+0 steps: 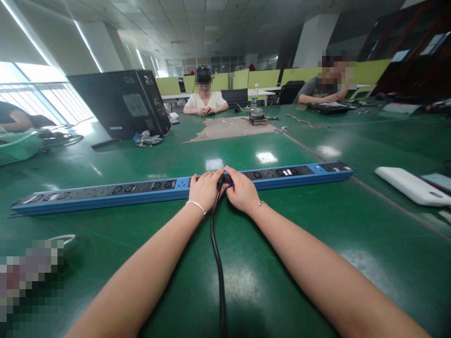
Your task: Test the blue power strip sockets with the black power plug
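Note:
A long blue power strip (105, 199) with black socket faces lies across the green table in front of me. Both my hands meet over its middle. My left hand (206, 188) is closed, its fingertips and thumb around the plug end of a black cable (216, 249). From the other side my right hand (242, 190) closes on the same spot, thumb below and fingers above. Most of the plug is hidden by the fingers, so I cannot tell how deep it sits in the strip. Its cable runs down the table towards me.
A black computer case (123, 103) stands at the back left, with gloves (147, 139) beside it. Brown cardboard (229, 129) lies further back. A white device (412, 185) is at right, a green basket (19, 148) at left. Other people sit around the table.

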The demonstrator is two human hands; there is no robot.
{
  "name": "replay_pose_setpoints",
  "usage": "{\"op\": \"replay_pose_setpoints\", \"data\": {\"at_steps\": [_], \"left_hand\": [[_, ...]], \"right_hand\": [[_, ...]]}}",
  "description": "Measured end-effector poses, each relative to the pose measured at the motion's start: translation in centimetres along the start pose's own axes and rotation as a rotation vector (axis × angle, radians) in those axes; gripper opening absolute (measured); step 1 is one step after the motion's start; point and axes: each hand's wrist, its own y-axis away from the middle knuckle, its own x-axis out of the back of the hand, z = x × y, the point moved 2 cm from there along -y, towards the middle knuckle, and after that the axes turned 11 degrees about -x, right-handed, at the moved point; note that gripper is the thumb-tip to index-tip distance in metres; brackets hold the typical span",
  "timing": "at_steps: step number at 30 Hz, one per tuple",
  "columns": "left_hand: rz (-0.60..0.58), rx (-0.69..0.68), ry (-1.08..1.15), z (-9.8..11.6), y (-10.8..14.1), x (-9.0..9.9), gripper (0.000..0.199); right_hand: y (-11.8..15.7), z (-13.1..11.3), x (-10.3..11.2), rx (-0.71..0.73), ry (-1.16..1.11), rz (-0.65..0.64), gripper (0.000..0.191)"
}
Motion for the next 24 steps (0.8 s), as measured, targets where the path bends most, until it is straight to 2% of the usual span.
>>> {"op": "replay_pose_setpoints", "data": {"at_steps": [3, 9, 15, 24], "left_hand": [[-0.020, -0.024, -0.017, -0.4, 0.4, -0.4, 0.053], [-0.004, -0.021, -0.044, -0.7, 0.4, -1.2, 0.045], [0.043, 0.063, -0.059, -1.2, 0.7, -1.1, 0.049], [0.047, 0.042, -0.067, -1.6, 1.0, -1.2, 0.048]], "right_hand": [[0.1, -1.1, 0.0, 0.060, -0.023, -0.034, 0.056], [-0.2, -2.2, -0.7, 0.049, 0.127, -0.062, 0.041], [-0.5, -2.2, -1.2, 0.044, 0.144, -0.051, 0.037], [-0.5, -1.4, -1.1, 0.031, 0.136, -0.043, 0.039]]}}
